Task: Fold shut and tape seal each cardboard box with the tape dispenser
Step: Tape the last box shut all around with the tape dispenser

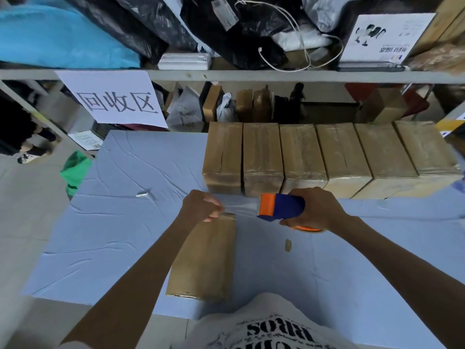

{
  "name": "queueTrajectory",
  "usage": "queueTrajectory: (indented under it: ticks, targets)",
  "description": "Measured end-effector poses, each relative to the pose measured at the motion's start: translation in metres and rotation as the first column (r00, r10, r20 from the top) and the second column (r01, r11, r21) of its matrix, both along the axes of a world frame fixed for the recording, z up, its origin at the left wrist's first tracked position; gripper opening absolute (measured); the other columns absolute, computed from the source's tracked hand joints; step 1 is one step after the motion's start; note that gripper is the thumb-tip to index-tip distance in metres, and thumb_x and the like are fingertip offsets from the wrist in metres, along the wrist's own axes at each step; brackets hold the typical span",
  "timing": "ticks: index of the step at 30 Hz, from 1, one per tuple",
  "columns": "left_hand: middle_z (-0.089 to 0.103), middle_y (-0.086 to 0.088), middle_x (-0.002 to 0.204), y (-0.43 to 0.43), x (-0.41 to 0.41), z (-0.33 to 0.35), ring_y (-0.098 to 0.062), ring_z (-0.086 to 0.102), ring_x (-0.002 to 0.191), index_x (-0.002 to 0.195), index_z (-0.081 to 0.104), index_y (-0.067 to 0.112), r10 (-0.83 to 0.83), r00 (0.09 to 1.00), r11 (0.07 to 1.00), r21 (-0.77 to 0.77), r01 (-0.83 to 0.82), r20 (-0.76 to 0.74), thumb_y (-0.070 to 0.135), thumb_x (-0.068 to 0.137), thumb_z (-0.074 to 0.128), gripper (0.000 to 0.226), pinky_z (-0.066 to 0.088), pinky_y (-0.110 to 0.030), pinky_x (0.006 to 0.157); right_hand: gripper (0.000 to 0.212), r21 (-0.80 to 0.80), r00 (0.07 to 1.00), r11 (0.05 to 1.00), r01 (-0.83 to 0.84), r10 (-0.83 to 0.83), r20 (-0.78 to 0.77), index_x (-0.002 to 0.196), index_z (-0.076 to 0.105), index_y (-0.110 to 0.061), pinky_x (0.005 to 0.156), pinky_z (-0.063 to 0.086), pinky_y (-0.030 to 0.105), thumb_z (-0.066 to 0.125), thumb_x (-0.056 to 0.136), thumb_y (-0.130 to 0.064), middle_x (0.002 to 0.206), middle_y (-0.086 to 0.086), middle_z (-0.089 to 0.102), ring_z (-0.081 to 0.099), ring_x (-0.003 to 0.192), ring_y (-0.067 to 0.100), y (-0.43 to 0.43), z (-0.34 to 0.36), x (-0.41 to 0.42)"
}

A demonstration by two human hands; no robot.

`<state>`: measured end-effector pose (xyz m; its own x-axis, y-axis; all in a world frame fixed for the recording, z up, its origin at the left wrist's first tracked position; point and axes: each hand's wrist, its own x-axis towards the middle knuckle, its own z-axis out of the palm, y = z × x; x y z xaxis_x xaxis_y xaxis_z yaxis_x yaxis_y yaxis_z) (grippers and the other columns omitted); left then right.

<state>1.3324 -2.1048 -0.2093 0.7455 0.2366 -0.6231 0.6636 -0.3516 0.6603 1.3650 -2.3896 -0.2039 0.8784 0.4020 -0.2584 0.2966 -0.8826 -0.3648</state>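
Head view, looking down over a bench (125, 197) covered in wrinkled blue cloth. A person stood at its near edge, both bare forearms reaching forward. Under the left forearm lay a closed cardboard box (206, 260), long side pointing away from the body. A row of taped boxes (327, 157) stood side by side at the far right of the bench, well apart from the one in hand. Behind them ran a shelf (276, 75) crowded with bags, with a paper sign (113, 99) hanging from its edge.

What could have gone wrong: the strip of clear tape (241, 205) hung stretched in the air between the two hands, above the box's far end. If it slackened or twisted, it would likely fold onto itself or land crooked across the seam. The box also looked unpinned, so a hard pull could drag it.

The left hand (203, 207) had its grip closed tight, fingers pinching the free end of the tape just above the box's far edge. The right hand (319, 210) had its grip wrapped fully around the blue and orange tape dispenser (281, 206), held clear of the bench.
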Motion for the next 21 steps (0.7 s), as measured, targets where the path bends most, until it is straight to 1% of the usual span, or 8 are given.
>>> queueTrajectory:
  ticks: [2, 4, 7, 10, 13, 15, 18, 21]
  targets:
    - [0.072, -0.011, 0.073, 0.002, 0.0, -0.006, -0.021, 0.071, 0.064, 0.077, 0.073, 0.01, -0.064, 0.998, 0.996, 0.066, 0.063, 0.017, 0.008, 0.072, 0.081, 0.01, 0.059, -0.028, 0.07, 0.059, -0.004, 1.0, 1.0, -0.008, 0.008, -0.004, 0.107, 0.059, -0.03, 0.07, 0.042, 0.02, 0.079, 0.06, -0.058, 0.098, -0.012, 0.068, 0.061, 0.086, 0.009, 0.001, -0.003, 0.001]
    - [0.073, -0.011, 0.074, 0.002, -0.002, -0.01, -0.027, 0.072, 0.071, 0.076, 0.073, 0.013, -0.089, 0.994, 0.993, 0.088, 0.083, 0.067, 0.009, 0.069, 0.083, 0.012, 0.059, -0.037, 0.076, 0.059, 0.0, 1.0, 1.0, -0.004, 0.004, -0.007, 0.108, 0.059, -0.03, 0.071, 0.043, 0.02, 0.079, 0.06, -0.059, 0.1, -0.012, 0.068, 0.061, 0.087, 0.01, 0.002, -0.006, 0.003]
    - [0.073, -0.007, 0.069, 0.002, -0.003, -0.014, -0.028, 0.072, 0.07, 0.075, 0.073, 0.014, -0.093, 0.99, 0.991, 0.104, 0.083, 0.104, 0.013, 0.067, 0.084, 0.013, 0.059, -0.038, 0.076, 0.059, -0.01, 1.0, 1.0, -0.002, 0.002, -0.016, 0.108, 0.058, -0.031, 0.073, 0.045, 0.022, 0.078, 0.06, -0.06, 0.1, -0.012, 0.068, 0.061, 0.088, 0.01, 0.001, -0.011, 0.005]
    - [0.072, -0.003, 0.066, -0.002, -0.001, -0.016, -0.021, 0.071, 0.064, 0.075, 0.073, 0.015, -0.122, 0.985, 0.985, 0.134, 0.105, 0.123, 0.017, 0.067, 0.085, 0.014, 0.06, -0.034, 0.073, 0.061, -0.023, 0.999, 1.0, -0.003, 0.002, -0.032, 0.11, 0.057, -0.03, 0.075, 0.047, 0.023, 0.078, 0.06, -0.06, 0.103, -0.011, 0.067, 0.061, 0.089, 0.011, 0.0, -0.015, 0.005]
    - [0.072, 0.005, 0.064, -0.005, -0.001, -0.017, -0.01, 0.07, 0.06, 0.072, 0.072, 0.019, -0.134, 0.98, 0.982, 0.155, 0.11, 0.15, 0.017, 0.067, 0.084, 0.013, 0.059, -0.029, 0.068, 0.062, -0.03, 0.999, 1.0, -0.006, 0.005, -0.044, 0.111, 0.057, -0.029, 0.074, 0.045, 0.021, 0.077, 0.062, -0.06, 0.104, -0.01, 0.067, 0.06, 0.09, 0.011, -0.002, -0.016, 0.005]
    - [0.071, 0.006, 0.064, -0.005, -0.002, -0.02, -0.005, 0.069, 0.059, 0.07, 0.071, 0.021, -0.138, 0.976, 0.98, 0.165, 0.11, 0.167, 0.015, 0.065, 0.085, 0.015, 0.057, -0.025, 0.066, 0.062, -0.029, 0.999, 1.0, -0.01, 0.008, -0.052, 0.112, 0.056, -0.028, 0.074, 0.044, 0.02, 0.077, 0.063, -0.06, 0.105, -0.01, 0.066, 0.06, 0.091, 0.011, -0.002, -0.018, 0.004]
    - [0.071, 0.006, 0.067, -0.005, -0.004, -0.024, -0.008, 0.069, 0.063, 0.067, 0.07, 0.023, -0.141, 0.967, 0.977, 0.186, 0.103, 0.21, 0.011, 0.065, 0.084, 0.018, 0.058, -0.026, 0.069, 0.061, -0.029, 0.998, 1.0, -0.011, 0.009, -0.056, 0.11, 0.055, -0.029, 0.074, 0.044, 0.021, 0.076, 0.063, -0.061, 0.104, -0.011, 0.067, 0.06, 0.09, 0.01, -0.001, -0.022, 0.004]
    - [0.067, 0.01, 0.072, -0.012, -0.007, -0.024, -0.008, 0.065, 0.071, 0.068, 0.068, 0.027, -0.18, 0.963, 0.947, 0.3, 0.114, 0.202, 0.017, 0.067, 0.082, 0.017, 0.048, -0.021, 0.066, 0.06, -0.033, 0.998, 0.999, -0.01, 0.009, -0.058, 0.109, 0.056, -0.029, 0.076, 0.048, 0.023, 0.076, 0.062, -0.061, 0.103, -0.01, 0.067, 0.06, 0.089, 0.011, -0.001, -0.024, 0.004]
